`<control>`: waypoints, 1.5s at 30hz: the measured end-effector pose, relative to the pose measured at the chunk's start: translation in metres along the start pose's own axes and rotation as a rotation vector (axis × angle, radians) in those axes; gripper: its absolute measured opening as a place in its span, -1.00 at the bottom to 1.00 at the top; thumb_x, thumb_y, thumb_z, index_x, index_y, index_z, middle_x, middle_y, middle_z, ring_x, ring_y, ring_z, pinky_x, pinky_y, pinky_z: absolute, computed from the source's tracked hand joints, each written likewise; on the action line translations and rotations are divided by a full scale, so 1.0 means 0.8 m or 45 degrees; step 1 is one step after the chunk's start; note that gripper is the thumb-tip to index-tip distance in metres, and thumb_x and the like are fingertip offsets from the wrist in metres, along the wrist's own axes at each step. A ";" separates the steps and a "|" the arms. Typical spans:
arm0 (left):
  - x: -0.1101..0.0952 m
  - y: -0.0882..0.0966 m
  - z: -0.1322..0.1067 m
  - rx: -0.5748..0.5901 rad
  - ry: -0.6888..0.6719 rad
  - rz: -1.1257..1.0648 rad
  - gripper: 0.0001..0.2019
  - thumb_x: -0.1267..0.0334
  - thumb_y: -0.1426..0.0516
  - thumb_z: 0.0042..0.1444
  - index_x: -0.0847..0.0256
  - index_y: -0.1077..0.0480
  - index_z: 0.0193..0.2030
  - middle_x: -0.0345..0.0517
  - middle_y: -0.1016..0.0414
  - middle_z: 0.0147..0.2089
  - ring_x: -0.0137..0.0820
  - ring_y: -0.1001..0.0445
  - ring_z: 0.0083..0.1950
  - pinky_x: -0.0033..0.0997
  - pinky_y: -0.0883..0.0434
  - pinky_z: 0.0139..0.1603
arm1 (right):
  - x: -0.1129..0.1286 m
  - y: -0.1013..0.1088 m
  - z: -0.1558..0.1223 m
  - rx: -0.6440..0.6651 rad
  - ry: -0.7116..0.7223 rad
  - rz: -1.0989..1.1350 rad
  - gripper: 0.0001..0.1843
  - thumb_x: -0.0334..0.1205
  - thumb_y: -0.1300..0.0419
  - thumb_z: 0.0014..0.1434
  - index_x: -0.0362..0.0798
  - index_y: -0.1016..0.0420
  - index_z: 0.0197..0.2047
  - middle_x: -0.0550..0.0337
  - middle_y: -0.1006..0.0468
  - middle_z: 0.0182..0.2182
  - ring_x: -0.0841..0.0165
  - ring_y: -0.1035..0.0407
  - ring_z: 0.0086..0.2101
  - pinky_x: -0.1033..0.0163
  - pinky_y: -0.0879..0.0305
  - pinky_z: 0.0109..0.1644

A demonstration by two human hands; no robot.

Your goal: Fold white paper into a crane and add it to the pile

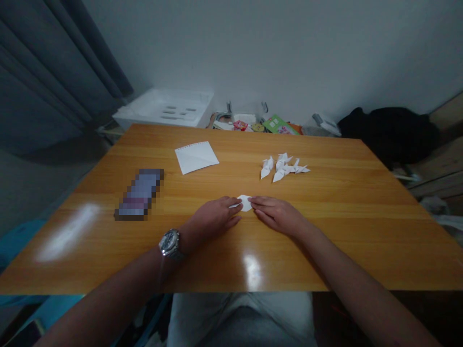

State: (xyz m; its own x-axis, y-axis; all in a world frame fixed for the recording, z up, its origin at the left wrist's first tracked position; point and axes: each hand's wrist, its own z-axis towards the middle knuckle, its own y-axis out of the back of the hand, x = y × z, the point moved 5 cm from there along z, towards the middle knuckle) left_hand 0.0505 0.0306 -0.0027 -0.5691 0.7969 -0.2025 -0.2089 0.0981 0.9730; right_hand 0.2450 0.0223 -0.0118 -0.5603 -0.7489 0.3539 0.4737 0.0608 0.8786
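Both my hands rest on a wooden table (pixel 343 231) around a small folded piece of white paper (pixel 246 202). My left hand (pixel 213 217), with a watch on its wrist, pinches the paper's left edge with fingers curled. My right hand (pixel 277 214) presses fingertips on the paper's right edge. Several folded white paper cranes (pixel 284 167) lie in a cluster beyond my right hand. A flat white sheet with a perforated edge (pixel 196 157) lies beyond my left hand.
A blurred rectangular object (pixel 139 193) lies on the table to the left. Behind the table sit a white plastic tray (pixel 166 108), colourful small items (pixel 260 124) and a dark bag (pixel 387 130). Dark curtains hang at the left.
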 end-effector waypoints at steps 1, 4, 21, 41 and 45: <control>0.002 0.000 -0.001 0.018 -0.034 -0.025 -0.64 0.14 -0.04 0.42 0.29 -0.42 0.20 0.09 -0.45 0.29 -0.19 -0.48 0.21 -0.19 -0.45 0.25 | 0.000 0.000 -0.001 -0.004 0.003 -0.004 -0.68 -0.32 -0.07 0.41 -0.10 -0.60 0.09 -0.06 -0.56 0.17 0.20 -0.47 0.15 0.01 -0.39 0.30; 0.010 0.001 -0.004 0.059 -0.078 -0.067 -0.62 0.09 -0.01 0.44 0.30 -0.46 0.17 0.09 -0.40 0.34 -0.20 -0.48 0.25 -0.21 -0.42 0.29 | 0.001 0.000 0.000 -0.010 0.010 -0.013 -0.69 -0.32 -0.08 0.40 -0.09 -0.60 0.08 -0.05 -0.56 0.17 0.20 -0.47 0.15 0.01 -0.40 0.29; -0.001 0.000 0.000 -0.046 -0.092 0.006 -0.61 0.16 -0.06 0.40 0.24 -0.35 0.29 0.11 -0.46 0.25 -0.17 -0.47 0.17 -0.13 -0.44 0.22 | 0.000 -0.002 -0.001 -0.028 -0.005 -0.006 -0.69 -0.32 -0.12 0.39 0.01 -0.60 0.09 0.03 -0.56 0.17 0.21 -0.46 0.15 0.00 -0.41 0.28; 0.020 -0.003 0.014 -0.109 0.008 -0.233 -0.78 0.22 -0.07 0.41 0.17 -0.49 0.07 -0.03 -0.52 0.01 -0.27 -0.48 0.02 -0.28 -0.43 0.07 | 0.002 -0.005 0.015 -0.115 -0.046 -0.021 -0.82 -0.32 -0.18 0.37 -0.03 -0.63 -0.09 0.02 -0.69 -0.07 0.20 -0.57 -0.06 0.06 -0.52 0.05; 0.018 -0.002 0.013 -0.107 -0.008 -0.197 -0.78 0.22 -0.08 0.40 0.17 -0.48 0.07 -0.03 -0.52 0.02 -0.27 -0.49 0.01 -0.28 -0.43 0.05 | 0.002 -0.005 0.014 -0.103 -0.011 -0.061 -0.79 -0.32 -0.15 0.39 -0.04 -0.63 -0.08 0.00 -0.69 -0.06 0.18 -0.58 -0.06 0.03 -0.53 0.04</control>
State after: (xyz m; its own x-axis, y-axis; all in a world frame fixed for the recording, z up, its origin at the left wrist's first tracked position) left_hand 0.0508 0.0479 -0.0064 -0.5199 0.7799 -0.3484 -0.3599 0.1699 0.9174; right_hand 0.2346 0.0278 -0.0113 -0.5896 -0.7437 0.3150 0.4992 -0.0289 0.8660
